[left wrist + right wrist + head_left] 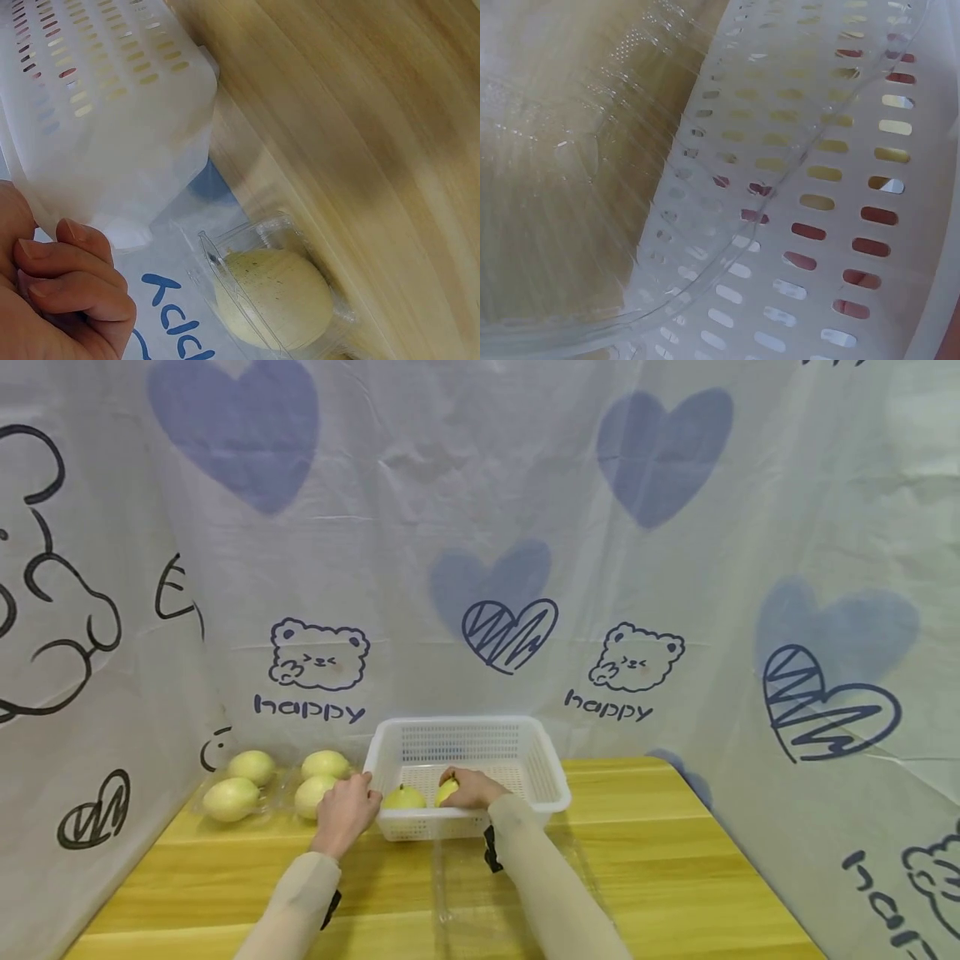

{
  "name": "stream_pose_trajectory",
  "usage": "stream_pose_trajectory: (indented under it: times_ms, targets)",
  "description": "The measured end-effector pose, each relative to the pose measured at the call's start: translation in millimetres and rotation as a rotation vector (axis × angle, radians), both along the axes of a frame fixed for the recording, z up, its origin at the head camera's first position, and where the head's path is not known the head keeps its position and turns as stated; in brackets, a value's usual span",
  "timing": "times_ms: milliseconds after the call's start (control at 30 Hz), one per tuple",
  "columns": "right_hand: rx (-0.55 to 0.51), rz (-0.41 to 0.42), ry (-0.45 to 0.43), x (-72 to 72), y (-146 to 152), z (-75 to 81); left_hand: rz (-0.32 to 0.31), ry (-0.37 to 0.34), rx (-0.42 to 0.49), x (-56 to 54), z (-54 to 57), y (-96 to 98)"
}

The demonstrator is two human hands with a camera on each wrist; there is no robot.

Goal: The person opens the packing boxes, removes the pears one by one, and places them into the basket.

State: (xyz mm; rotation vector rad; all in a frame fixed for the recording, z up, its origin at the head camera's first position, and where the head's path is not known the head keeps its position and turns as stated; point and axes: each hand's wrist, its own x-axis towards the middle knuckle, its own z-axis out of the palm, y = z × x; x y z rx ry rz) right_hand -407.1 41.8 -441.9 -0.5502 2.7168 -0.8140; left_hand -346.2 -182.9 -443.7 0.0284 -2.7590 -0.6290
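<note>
A white slotted plastic basket stands at the back of the table. Inside it my right hand grips a yellow pear, reaching over the front rim. Another pear lies to its left in the basket. In the right wrist view, reddish bits of that hand show through the slots of the basket wall. My left hand holds the basket's left front rim, fingers curled at the corner in the left wrist view. Just beside this hand, a pear sits in a clear plastic box.
Left of the basket, several pears sit in clear plastic packs. A clear plastic container lies on the wooden table in front of the basket, under my right forearm. A printed curtain hangs behind and along both sides.
</note>
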Motion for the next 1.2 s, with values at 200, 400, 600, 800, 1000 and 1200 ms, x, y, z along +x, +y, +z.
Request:
stream_pose_trajectory:
  times_ms: [200, 400, 600, 800, 1000, 1200]
  targets:
    - [0.002, 0.003, -0.038, -0.9, 0, -2.2, 0.002, -0.003, 0.009, 0.1, -0.7, -0.1]
    - [-0.002, 0.009, -0.059, 0.0, 3, 0.1, -0.001, 0.009, 0.016, -1.2, -2.7, 0.9]
    - [0.024, 0.043, -0.013, 0.4, 11, 2.5, 0.002, 0.014, 0.016, -0.4, -3.6, -0.1]
    - [-0.011, 0.017, 0.039, 0.9, 18, 1.5, 0.005, 0.014, 0.011, -1.7, -2.2, 0.4]
    - [-0.031, 0.026, 0.046, 4.6, 17, 1.3, 0.001, 0.037, -0.004, 0.0, -3.3, 0.2]
    - [-0.023, 0.045, 0.058, 6.8, 16, 5.9, 0.004, 0.046, -0.003, -0.6, -2.5, 0.6]
